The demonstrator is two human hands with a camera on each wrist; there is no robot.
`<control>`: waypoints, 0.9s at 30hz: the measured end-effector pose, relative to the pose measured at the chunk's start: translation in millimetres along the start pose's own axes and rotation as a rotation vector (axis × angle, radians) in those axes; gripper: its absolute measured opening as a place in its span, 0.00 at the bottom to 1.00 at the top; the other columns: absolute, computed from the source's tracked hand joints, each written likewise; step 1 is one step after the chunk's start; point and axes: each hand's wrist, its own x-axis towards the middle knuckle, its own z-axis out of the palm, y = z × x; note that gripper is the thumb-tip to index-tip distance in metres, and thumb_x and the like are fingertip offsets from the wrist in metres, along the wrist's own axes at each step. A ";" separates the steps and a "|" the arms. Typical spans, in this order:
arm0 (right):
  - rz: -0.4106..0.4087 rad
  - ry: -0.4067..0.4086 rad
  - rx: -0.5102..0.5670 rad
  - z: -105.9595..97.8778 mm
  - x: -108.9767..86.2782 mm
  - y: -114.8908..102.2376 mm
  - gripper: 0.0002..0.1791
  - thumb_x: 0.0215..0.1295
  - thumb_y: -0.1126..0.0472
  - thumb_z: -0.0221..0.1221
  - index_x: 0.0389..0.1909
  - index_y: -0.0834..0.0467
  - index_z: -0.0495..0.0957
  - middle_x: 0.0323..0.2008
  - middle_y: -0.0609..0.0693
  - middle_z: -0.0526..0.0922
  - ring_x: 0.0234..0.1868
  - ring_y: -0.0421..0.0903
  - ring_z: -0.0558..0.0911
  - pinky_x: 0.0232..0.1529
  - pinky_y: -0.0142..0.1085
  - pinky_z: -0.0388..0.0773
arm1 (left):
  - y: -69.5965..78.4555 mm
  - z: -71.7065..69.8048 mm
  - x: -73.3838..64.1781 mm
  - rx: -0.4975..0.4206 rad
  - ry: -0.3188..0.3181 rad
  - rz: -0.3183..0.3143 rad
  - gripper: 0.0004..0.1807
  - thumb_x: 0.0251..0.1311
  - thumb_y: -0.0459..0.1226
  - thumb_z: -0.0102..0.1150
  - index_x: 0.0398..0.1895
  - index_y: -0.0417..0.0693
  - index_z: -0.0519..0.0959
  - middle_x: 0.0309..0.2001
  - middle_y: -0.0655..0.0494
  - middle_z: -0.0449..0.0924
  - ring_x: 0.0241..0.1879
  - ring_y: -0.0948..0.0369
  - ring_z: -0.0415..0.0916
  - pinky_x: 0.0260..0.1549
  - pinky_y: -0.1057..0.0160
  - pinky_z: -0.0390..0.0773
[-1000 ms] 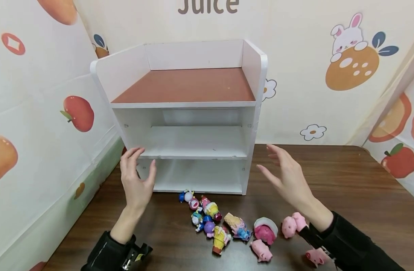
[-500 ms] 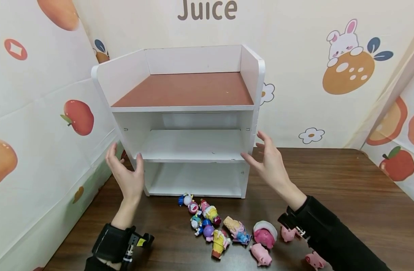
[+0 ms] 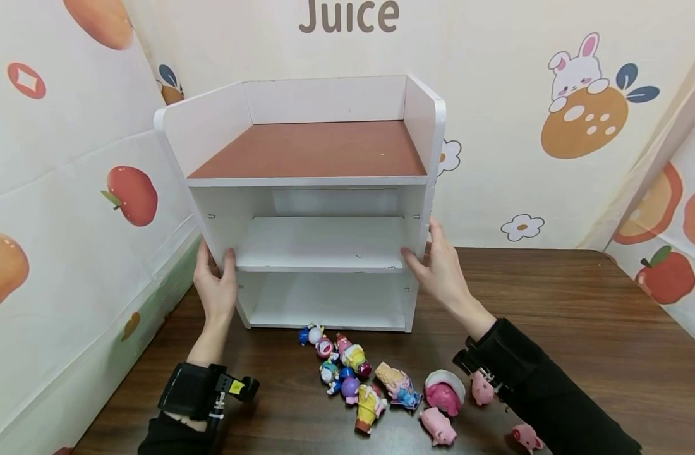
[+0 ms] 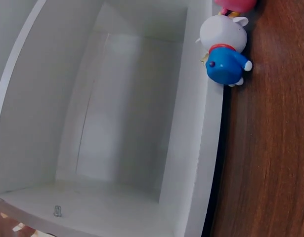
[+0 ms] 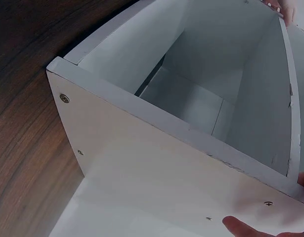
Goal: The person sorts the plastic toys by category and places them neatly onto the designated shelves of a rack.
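A white shelf unit (image 3: 325, 182) with a brown top board stands against the back wall. My left hand (image 3: 215, 294) holds its left side, thumb at the front edge and fingers around the outer face. On the opposite side my right hand (image 3: 447, 278) grips the right side panel the same way. The right wrist view shows a fingertip (image 5: 236, 224) against the outer panel (image 5: 142, 148), near its screws. The lower compartment (image 4: 117, 108) fills much of the left wrist view and has nothing in it.
Several small toy figures (image 3: 350, 385) lie on the dark wood table in front of the shelf. One blue-and-white figure (image 4: 225, 64) sits close to its bottom edge. Pink pig toys (image 3: 437, 426) lie nearer the right arm. A printed wall (image 3: 86, 253) runs close along the left.
Both hands have moved from open air beside the shelf onto its two sides. The right hand has come leftward. The shelf and toys stay in place.
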 end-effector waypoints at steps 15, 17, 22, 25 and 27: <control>-0.022 -0.034 -0.026 -1.5 1.1 1.1 0.35 0.54 0.74 0.52 0.63 0.64 0.50 0.50 0.65 0.69 0.45 0.59 0.75 0.34 0.46 0.76 | 21.9 4.8 -3.4 -0.023 0.002 -0.002 0.15 0.59 0.24 0.41 0.48 0.22 0.68 0.44 0.31 0.71 0.43 0.49 0.70 0.38 0.73 0.68; -0.017 -0.039 -0.036 -2.1 1.1 1.0 0.35 0.54 0.73 0.52 0.63 0.64 0.49 0.50 0.66 0.70 0.44 0.59 0.75 0.33 0.46 0.76 | 17.4 5.2 -2.5 -0.024 0.006 0.002 0.15 0.59 0.24 0.42 0.48 0.23 0.68 0.44 0.32 0.72 0.43 0.48 0.70 0.38 0.73 0.68; -0.021 -0.049 -0.051 -2.6 1.2 0.7 0.36 0.54 0.73 0.52 0.64 0.64 0.49 0.49 0.66 0.70 0.43 0.59 0.76 0.32 0.47 0.76 | -0.7 6.1 -0.1 -0.004 0.031 0.000 0.15 0.60 0.26 0.43 0.48 0.26 0.70 0.44 0.35 0.73 0.44 0.51 0.71 0.39 0.72 0.68; -0.029 -0.053 -0.056 -2.6 1.1 0.2 0.36 0.54 0.73 0.52 0.64 0.64 0.48 0.48 0.67 0.71 0.42 0.58 0.76 0.31 0.46 0.76 | -6.2 6.8 0.8 0.025 0.054 0.000 0.14 0.60 0.27 0.44 0.47 0.27 0.70 0.43 0.37 0.74 0.43 0.53 0.71 0.40 0.70 0.68; -0.035 -0.055 -0.059 -2.8 1.0 -0.2 0.36 0.54 0.73 0.52 0.64 0.65 0.48 0.47 0.67 0.71 0.41 0.58 0.76 0.30 0.46 0.77 | -6.9 7.6 1.0 0.038 0.065 0.002 0.14 0.60 0.28 0.44 0.47 0.27 0.70 0.43 0.37 0.74 0.42 0.55 0.71 0.39 0.69 0.68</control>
